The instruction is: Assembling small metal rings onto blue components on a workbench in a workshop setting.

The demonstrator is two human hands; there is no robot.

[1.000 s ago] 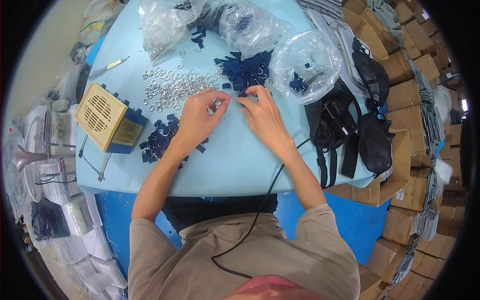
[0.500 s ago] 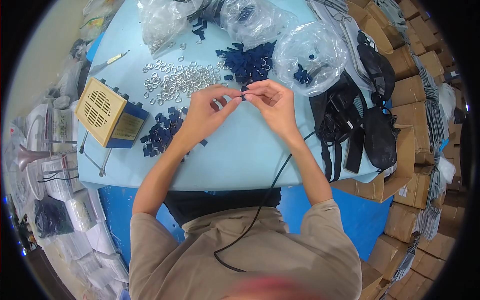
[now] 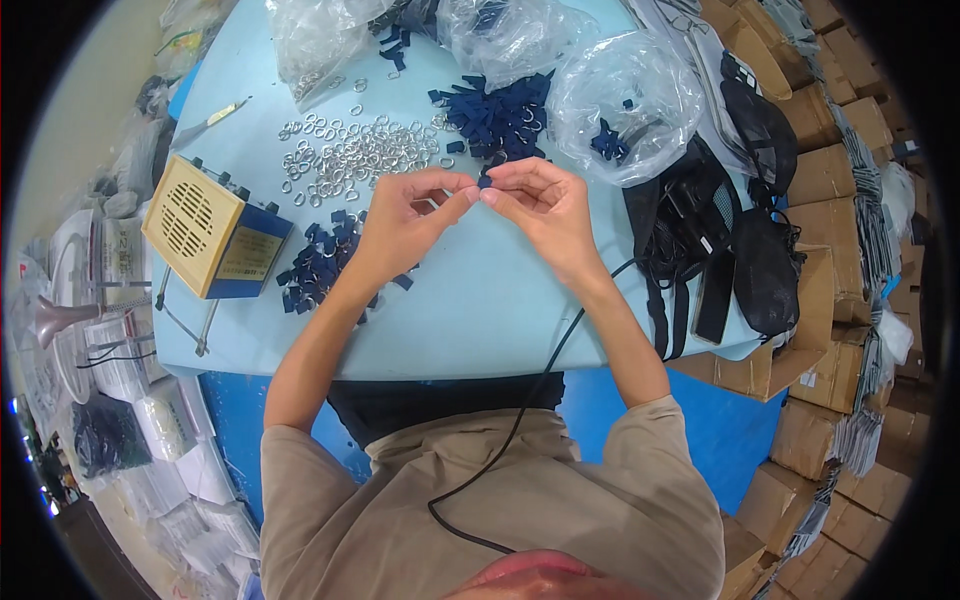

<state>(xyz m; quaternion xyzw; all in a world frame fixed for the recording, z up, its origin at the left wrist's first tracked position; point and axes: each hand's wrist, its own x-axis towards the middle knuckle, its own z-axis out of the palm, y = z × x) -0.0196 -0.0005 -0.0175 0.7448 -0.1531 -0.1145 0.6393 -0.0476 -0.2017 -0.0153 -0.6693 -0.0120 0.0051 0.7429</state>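
Observation:
Between my fingertips is a small navy fabric strip, mostly covered by the fingers. My left hand pinches it from one side and my right hand from the other, thumbs nearly touching. Whether a metal ring is on the strip cannot be made out. Just beyond the hands lies a heap of navy strips. Left of it spreads a pile of silver D-shaped rings. Beside my left forearm is another heap of navy pieces, some with rings showing.
A cream and blue metal device stands at the left, a craft knife behind it. Clear plastic bags line the far side. At right lie a black mesh bag, a phone and cartons. A black cable crosses my lap.
Both hands stay together at the same spot, with the fingertips shifted slightly around the navy strip. The whole view has moved a little.

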